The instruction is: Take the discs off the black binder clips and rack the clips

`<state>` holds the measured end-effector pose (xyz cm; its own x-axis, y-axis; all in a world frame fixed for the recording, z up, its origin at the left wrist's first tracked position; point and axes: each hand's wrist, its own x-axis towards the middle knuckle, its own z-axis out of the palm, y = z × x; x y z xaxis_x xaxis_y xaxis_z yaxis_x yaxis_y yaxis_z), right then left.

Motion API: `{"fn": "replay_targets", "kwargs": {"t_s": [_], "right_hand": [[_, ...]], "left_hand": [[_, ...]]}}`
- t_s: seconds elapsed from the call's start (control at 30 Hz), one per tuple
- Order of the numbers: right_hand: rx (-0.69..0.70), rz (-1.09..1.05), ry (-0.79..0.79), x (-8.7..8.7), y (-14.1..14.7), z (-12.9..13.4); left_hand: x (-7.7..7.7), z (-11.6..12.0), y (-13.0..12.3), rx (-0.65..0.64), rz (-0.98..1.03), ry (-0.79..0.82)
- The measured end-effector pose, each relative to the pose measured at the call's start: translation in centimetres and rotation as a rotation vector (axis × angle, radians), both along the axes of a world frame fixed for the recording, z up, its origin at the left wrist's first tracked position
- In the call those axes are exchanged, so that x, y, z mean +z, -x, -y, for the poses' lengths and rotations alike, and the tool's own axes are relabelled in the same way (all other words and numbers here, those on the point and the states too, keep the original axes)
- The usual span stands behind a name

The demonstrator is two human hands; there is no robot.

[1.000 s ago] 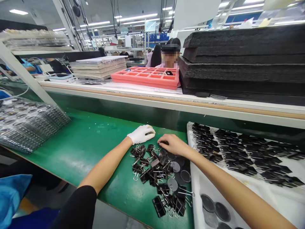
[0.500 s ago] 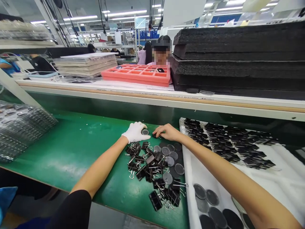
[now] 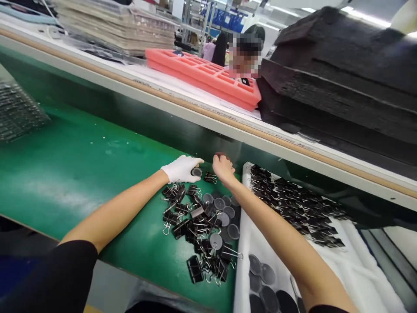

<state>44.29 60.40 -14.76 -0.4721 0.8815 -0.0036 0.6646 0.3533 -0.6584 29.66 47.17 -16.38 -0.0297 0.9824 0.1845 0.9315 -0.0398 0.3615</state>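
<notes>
Right grip (image 3: 223, 168) partly hidden, clear trays (image 3: 20, 111) cropped

A: Specify the covering of the left hand (image 3: 177, 169).

B: One white glove (image 3: 174, 168), plain and close-fitting. It covers the back of the hand and ends at the wrist.

A: Specify the right hand (image 3: 223, 169).

B: Ungloved. The bare section continues from the fingers through the wrist and along the right forearm (image 3: 270, 226).

A: State the sleeve details.

B: Both sleeves are black. The left sleeve (image 3: 61, 271) terminates near the elbow in a rounded hem. The right sleeve (image 3: 332, 309) appears only as a narrow strip at the lower edge of the head view.

A: And the left forearm (image 3: 124, 208)?

B: Bare between glove edge and sleeve hem.
</notes>
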Motion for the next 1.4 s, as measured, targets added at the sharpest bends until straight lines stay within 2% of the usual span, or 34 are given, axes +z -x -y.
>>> {"fn": "replay_targets", "kwargs": {"t_s": [0.1,0.2,0.5,0.83,1.13,1.3,1.4], "right_hand": [[-0.101,0.105,0.005,-1.2,1.4,0.0],[-0.14,0.152,0.008,-2.0,1.5,-0.1],[-0.132,0.119,-0.048,-2.9,0.0,0.3],[-0.148,0.039,-0.094,-3.5,-0.1,0.4],[-0.138,0.027,-0.087,-3.4,-0.1,0.5],[-0.152,0.01,-0.056,-3.0,0.3,0.8],[-0.175,-0.018,-0.027,-2.3,0.5,0.7]], "left_hand": [[-0.1,-0.1,-0.2,0.002,0.01,-0.003],[-0.4,-0.3,-0.2,0.0,0.03,0.021],[-0.1,-0.6,-0.8,-0.013,0.094,0.084],[-0.6,-1.3,-1.5,-0.04,0.107,0.065],[-0.9,-1.7,-1.4,-0.049,0.195,0.074],[-0.5,-1.6,-1.5,-0.063,0.16,0.091],[-0.3,-1.6,-1.5,-0.063,0.111,0.097]]}}
